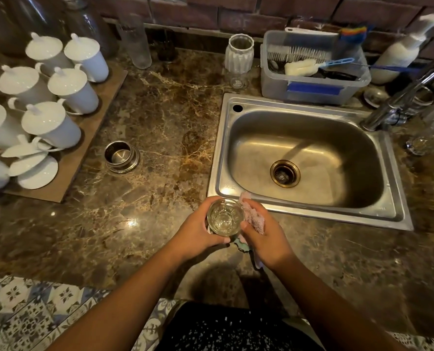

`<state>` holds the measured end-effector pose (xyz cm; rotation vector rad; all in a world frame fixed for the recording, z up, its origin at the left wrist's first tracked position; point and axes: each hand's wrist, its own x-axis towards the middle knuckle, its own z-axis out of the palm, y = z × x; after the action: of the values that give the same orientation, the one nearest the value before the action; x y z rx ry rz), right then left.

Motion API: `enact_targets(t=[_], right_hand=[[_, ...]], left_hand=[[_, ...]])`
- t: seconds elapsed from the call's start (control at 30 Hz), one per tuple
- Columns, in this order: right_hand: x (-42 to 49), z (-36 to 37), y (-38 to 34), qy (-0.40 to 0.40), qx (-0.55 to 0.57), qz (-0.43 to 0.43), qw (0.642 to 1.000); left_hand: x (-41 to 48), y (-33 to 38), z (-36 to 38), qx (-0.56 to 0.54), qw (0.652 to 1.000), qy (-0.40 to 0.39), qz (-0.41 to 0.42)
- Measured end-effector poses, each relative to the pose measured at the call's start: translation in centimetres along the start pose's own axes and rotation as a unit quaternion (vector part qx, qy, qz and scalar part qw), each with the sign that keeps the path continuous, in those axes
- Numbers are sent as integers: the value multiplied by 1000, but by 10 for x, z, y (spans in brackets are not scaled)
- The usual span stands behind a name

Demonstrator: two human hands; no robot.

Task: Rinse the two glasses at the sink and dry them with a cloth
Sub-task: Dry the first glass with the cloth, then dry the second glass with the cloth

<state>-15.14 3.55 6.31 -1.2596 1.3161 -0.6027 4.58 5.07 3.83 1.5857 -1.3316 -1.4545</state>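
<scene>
Glass [225, 217] between both hands, before the sink [309, 214].

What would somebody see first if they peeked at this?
Front and centre, the left hand holds a clear drinking glass while the right hand holds a pale pink cloth against it. Behind them sits the shiny steel sink, and lidded white ceramic mugs crowd the far left.

The counter [165, 117] is holding a board [104, 102] of cups [43, 122] left, a metal cup [121, 157] beside it, a sink [221, 158] right.
</scene>
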Motion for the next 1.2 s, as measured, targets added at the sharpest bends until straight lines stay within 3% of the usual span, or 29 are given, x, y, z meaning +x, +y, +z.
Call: enact_targets(t=[0.2,0.43,0.53,0.67,0.83,1.03,1.2], right_hand=[[-1,-4,0,18,55,52,997],[-16,-56,-1,56,132,172,975],[-22,-81,10,81,252,238,934],[-28,-129,32,54,357,341,868],[-43,-208,40,-12,369,349,862],[-57,-308,52,-44,410,315,855],[-64,-383,76,16,433,292,853]], left_hand=[[-5,5,5,13,1000,7,-20],[-23,7,19,37,997,35,-58],[-39,4,40,72,990,105,-60],[-54,10,94,158,958,220,-94],[-53,44,178,206,930,228,-201],[-8,110,273,174,957,208,-107],[69,175,341,168,976,134,-33]])
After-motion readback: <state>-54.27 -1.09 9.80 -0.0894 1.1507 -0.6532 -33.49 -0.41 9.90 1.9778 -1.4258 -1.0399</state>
